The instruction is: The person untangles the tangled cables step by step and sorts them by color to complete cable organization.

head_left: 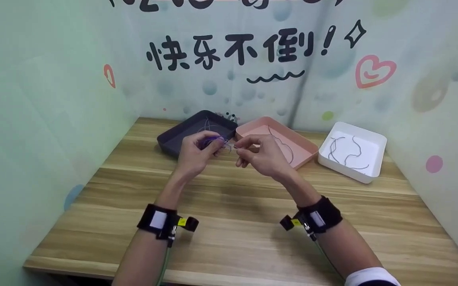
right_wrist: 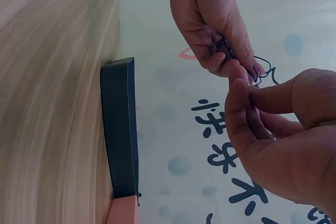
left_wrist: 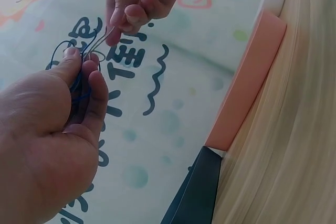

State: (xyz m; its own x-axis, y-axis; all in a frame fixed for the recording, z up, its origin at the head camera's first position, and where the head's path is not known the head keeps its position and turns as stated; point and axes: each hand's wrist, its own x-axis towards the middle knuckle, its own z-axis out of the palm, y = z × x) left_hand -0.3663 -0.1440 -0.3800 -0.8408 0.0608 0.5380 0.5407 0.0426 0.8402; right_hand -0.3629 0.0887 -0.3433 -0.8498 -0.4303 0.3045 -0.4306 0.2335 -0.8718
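Observation:
A small bundle of blue cords [left_wrist: 77, 83] is gripped in my left hand [head_left: 195, 154], between the thumb and curled fingers, with loops and loose ends sticking out past the fingertips. Among those ends run thin whitish strands [left_wrist: 96, 45]. My right hand [head_left: 264, 155] pinches the tips of these pale strands between thumb and forefinger, close to the left fingertips. Both hands are held up in front of the dark and pink trays. In the right wrist view a blue loop [right_wrist: 269, 65] curves out beside the left thumb; the strand tips are hidden in the right pinch.
At the back of the wooden table [head_left: 229, 238] stand a dark tray [head_left: 170, 143] holding thin pale strands, a pink tray [head_left: 307, 158] with a thin grey cord [head_left: 288, 147], and a white tray [head_left: 348, 174] with several grey cords [head_left: 359, 147]. Printed cloth walls [head_left: 229, 91] enclose the table.

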